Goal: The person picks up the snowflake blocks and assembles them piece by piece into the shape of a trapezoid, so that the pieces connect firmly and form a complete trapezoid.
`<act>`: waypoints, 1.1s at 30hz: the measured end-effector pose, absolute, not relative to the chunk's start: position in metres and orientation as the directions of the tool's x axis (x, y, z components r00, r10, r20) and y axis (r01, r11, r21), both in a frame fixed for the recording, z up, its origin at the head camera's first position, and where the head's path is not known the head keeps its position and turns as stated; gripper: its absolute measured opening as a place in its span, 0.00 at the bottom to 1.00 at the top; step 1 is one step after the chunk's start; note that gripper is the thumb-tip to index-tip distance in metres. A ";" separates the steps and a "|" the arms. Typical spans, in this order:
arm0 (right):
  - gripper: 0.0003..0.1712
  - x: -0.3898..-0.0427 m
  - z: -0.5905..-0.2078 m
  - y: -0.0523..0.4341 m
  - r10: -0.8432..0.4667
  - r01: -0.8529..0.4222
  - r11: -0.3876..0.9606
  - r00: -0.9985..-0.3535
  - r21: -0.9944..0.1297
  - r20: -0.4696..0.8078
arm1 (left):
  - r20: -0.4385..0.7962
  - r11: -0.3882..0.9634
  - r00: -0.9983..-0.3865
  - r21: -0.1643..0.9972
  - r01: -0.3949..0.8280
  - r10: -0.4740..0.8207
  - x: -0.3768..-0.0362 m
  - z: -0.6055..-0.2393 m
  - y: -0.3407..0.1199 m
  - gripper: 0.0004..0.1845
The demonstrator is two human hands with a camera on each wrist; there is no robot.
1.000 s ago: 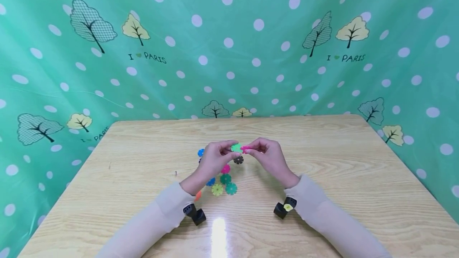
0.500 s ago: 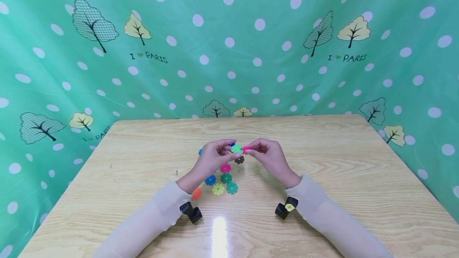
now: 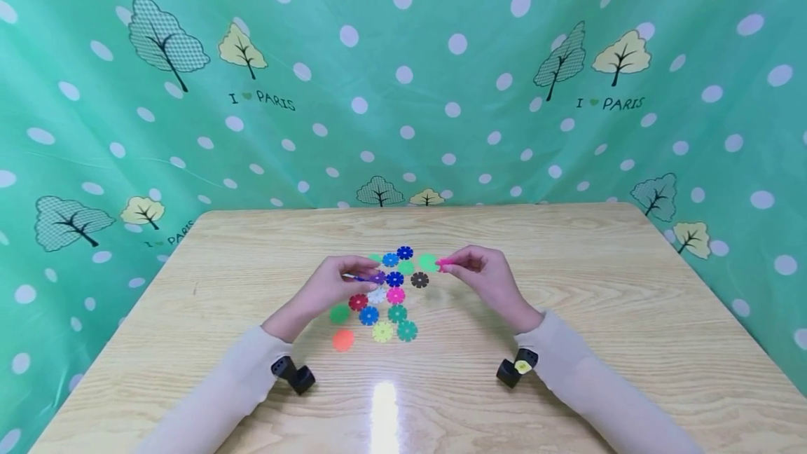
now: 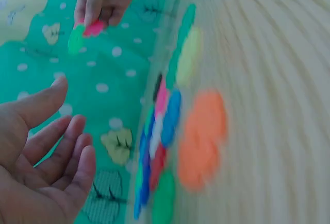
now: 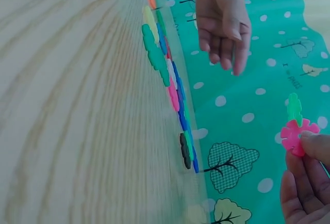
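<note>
My right hand (image 3: 488, 282) pinches a pink notched plastic disc (image 5: 290, 135) between thumb and fingers. A light green notched disc (image 5: 294, 106) is slotted into the pink one's edge, roughly crosswise to it, and both are held above the table. To the left, my left hand (image 3: 318, 289) hovers over the loose discs, its fingers loosely spread and nothing in its grasp, as the left wrist view shows. Beneath its fingertips lie a purple disc (image 3: 377, 277) and a dark blue disc (image 3: 395, 279).
Several more notched discs lie flat in a loose cluster on the wooden table (image 3: 567, 251), among them a black disc (image 3: 419, 280), a red disc (image 3: 358, 302) and a yellow disc (image 3: 382, 331). An orange disc (image 3: 343, 340) is nearest the front. A green polka-dot curtain (image 3: 403, 104) stands behind.
My left hand has let go of the green disc and moved left, uncovering discs below. The right hand has shifted slightly right with the joined pink and green discs.
</note>
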State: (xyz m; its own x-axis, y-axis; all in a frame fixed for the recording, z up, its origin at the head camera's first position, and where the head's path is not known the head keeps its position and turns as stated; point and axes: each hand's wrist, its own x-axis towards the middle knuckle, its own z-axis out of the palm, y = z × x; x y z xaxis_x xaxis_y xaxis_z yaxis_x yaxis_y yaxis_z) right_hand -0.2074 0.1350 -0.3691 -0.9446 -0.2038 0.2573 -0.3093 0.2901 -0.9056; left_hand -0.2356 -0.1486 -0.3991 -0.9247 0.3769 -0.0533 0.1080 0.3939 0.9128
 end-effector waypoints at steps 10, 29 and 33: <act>0.06 -0.223 -0.397 0.148 -0.197 -0.317 0.262 -0.942 -0.912 0.270 | -0.154 0.421 -0.859 0.904 0.078 0.488 -0.228 -0.416 -0.200 0.21; 0.06 -0.227 -0.404 0.149 -0.190 -0.333 0.234 -0.937 -0.913 0.293 | -0.136 0.558 -0.847 0.803 0.209 0.513 -0.230 -0.425 -0.215 0.15; 0.06 -0.227 -0.404 0.148 -0.195 -0.332 0.224 -0.936 -0.916 0.292 | -0.128 0.546 -0.837 0.807 0.223 0.532 -0.231 -0.425 -0.215 0.15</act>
